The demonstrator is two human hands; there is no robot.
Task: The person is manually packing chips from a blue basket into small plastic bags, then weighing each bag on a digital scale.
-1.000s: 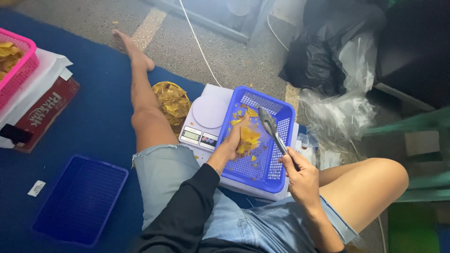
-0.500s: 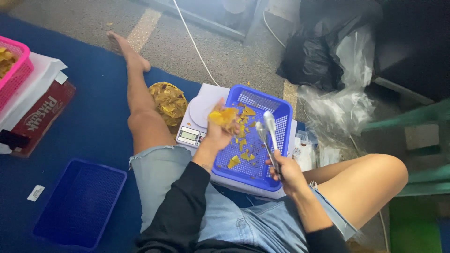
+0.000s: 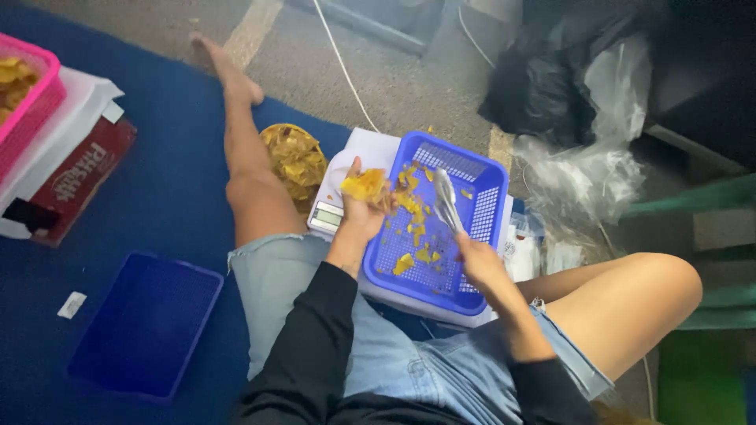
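Note:
I sit on the floor with a blue plastic basket (image 3: 488, 185) on my lap, holding scattered yellow chips (image 3: 413, 228). My left hand (image 3: 358, 212) is raised at the basket's left rim and grips a handful of yellow chips (image 3: 364, 186), over a white digital scale (image 3: 335, 208). My right hand (image 3: 476, 264) holds metal tongs (image 3: 446, 203) that point down into the basket. A clear bag full of chips (image 3: 293, 161) lies beside my left leg, just left of the scale.
An empty blue basket (image 3: 146, 323) lies on the blue mat at lower left. A pink basket of chips (image 3: 31, 102) rests on a red and white box (image 3: 75, 177) at far left. Black and clear plastic bags (image 3: 579, 153) pile up at right.
My left hand scooped chips from the basket's middle and lifted them left over the scale. The right hand with the tongs drew back a little. The camera tilted slightly.

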